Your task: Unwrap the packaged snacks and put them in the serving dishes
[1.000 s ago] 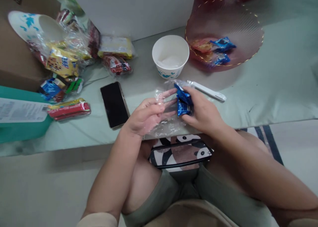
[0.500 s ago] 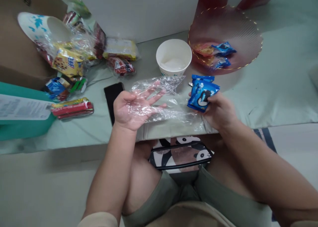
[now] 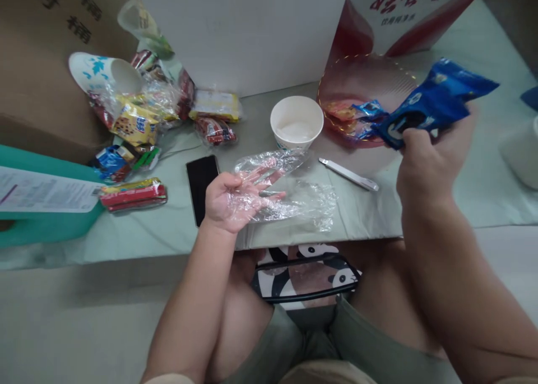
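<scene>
My left hand [image 3: 231, 204], palm up and fingers spread, reaches into a clear plastic bag [image 3: 302, 204] that lies loosely over the fingers and the table edge. My right hand [image 3: 432, 165] is raised at the right, gripping blue cookie packets [image 3: 437, 101] between thumb and fingers. Under and behind them stands a ribbed pinkish glass bowl [image 3: 403, 70] with a gold rim, partly hidden by the packets. Orange and blue wrapped snacks [image 3: 348, 115] lie in it. A slim white-and-silver tool [image 3: 348, 174] rests between my hands.
A white paper cup [image 3: 296, 123] stands at the middle. At the left are a phone [image 3: 196, 185], a red snack pack [image 3: 134, 196], a pile of wrapped snacks [image 3: 134, 123], a tipped paper cup [image 3: 98, 73], a cardboard box [image 3: 46, 70] and a green bag [image 3: 63, 224]. A white box [image 3: 244, 31] stands behind.
My right hand has carried the blue cookie packets right and up to the glass bowl, uncovering the slim tool. My left hand stays spread in the plastic bag. The view has shifted slightly.
</scene>
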### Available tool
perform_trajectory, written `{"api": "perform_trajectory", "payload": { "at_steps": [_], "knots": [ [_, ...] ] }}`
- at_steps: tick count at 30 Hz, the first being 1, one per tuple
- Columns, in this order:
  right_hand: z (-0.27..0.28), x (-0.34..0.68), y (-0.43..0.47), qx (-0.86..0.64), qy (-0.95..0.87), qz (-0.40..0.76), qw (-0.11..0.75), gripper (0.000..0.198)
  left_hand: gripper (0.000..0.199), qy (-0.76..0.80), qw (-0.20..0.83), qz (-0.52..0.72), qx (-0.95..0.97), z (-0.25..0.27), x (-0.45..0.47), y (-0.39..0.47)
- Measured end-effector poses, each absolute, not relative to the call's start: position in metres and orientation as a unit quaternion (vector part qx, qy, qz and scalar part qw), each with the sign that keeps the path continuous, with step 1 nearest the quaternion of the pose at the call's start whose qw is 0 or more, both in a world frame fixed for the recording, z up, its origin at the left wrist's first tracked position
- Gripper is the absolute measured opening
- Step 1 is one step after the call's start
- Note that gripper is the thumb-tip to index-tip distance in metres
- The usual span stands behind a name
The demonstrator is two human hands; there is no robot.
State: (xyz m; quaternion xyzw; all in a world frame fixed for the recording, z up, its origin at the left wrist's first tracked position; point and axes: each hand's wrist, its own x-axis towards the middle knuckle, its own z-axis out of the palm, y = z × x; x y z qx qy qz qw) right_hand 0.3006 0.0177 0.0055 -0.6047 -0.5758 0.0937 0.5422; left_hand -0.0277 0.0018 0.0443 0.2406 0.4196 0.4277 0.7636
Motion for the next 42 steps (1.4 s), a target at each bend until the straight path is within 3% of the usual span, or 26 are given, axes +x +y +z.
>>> {"api": "perform_trajectory", "payload": {
  "at_steps": [2,6,10,16,18,20,24,26,29,32,33,35,38,42],
  "knots": [
    [0.017,0.303,0.021,-0.622,-0.536,0.038,0.57,0.056,0.016,0.387,0.78,0.436,0.23,0.046,-0.028,0.001],
    [0.019,0.286,-0.002,-0.638,-0.547,0.007,0.542,0.06,0.041,0.284,0.821,0.45,0.208,0.049,-0.033,-0.004],
    [-0.004,0.257,-0.034,-0.586,-0.576,0.134,0.554,0.05,0.056,0.224,0.825,0.472,0.216,0.047,-0.039,-0.009],
    [-0.012,0.222,-0.039,-0.483,-0.543,0.468,0.503,0.059,0.059,0.269,0.775,0.517,0.245,0.043,-0.044,-0.014],
    [-0.007,0.215,-0.034,-0.48,-0.518,0.542,0.455,0.048,0.059,0.32,0.753,0.512,0.262,0.043,-0.045,-0.013],
    [-0.003,0.211,-0.029,-0.497,-0.486,0.571,0.437,0.034,0.056,0.341,0.741,0.509,0.275,0.043,-0.048,-0.008],
    [-0.004,0.214,-0.019,-0.552,-0.418,0.526,0.495,0.032,0.036,0.416,0.711,0.496,0.274,0.043,-0.055,0.007],
    [-0.005,0.221,-0.014,-0.56,-0.402,0.509,0.516,0.03,0.025,0.495,0.664,0.487,0.278,0.042,-0.057,0.015],
    [-0.006,0.227,-0.01,-0.56,-0.385,0.497,0.539,0.027,0.024,0.588,0.527,0.53,0.309,0.041,-0.056,0.017],
    [-0.005,0.227,-0.008,-0.565,-0.371,0.5,0.541,0.025,0.011,0.635,0.206,0.606,0.432,0.04,-0.044,0.003],
    [-0.005,0.225,-0.008,-0.568,-0.369,0.505,0.535,0.025,0.013,0.632,0.102,0.584,0.5,0.039,-0.036,-0.004],
    [-0.005,0.221,-0.007,-0.574,-0.363,0.52,0.518,0.026,0.012,0.572,0.045,0.522,0.631,0.033,-0.017,-0.018],
    [-0.006,0.216,-0.006,-0.58,-0.351,0.538,0.501,0.024,0.01,0.445,0.177,0.303,0.824,0.019,0.012,-0.029],
    [-0.008,0.212,-0.003,-0.589,-0.326,0.553,0.491,0.021,0.044,0.416,0.18,0.201,0.869,0.001,0.028,-0.023]
  ]
}}
